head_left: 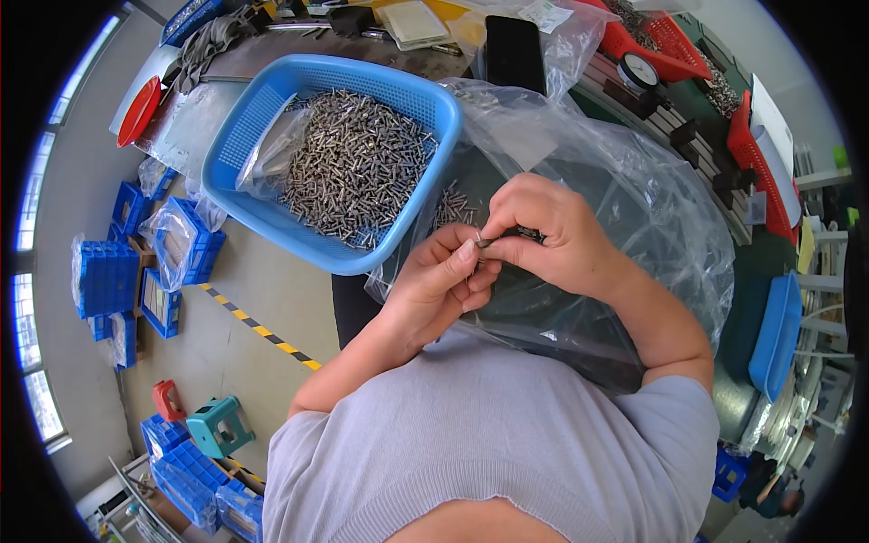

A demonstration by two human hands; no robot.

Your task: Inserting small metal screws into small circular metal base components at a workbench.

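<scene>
Jointly, the left hand [442,276] and the right hand [554,233] pinch a small metal part [483,242] between their fingertips, just right of the blue basket [335,260]; the right hand's curled fingers also surround a dark object [531,234], too hidden to identify. Metal pins [362,167] lie heaped inside the basket, a smaller pile [453,206] lies just beside its right wall, and clear plastic sheeting [647,195] spreads farther right of it.

"What's the small piece [486,242] between the fingers [463,256]?"

"Metal by the look of it, darkish."

"And beneath them?"

"Clear plastic sheeting [665,226], glossy and crinkled."

"Left of the fingers?"

"Metal pins [362,163] with a dull silvery shine, in a smooth plastic basket [312,251]."

"Beyond them?"

"A phone [514,54] with a glossy face."

"Nearer the body?"

"A knitted top [489,416], matt cloth, ribbed at the neckline."
</scene>
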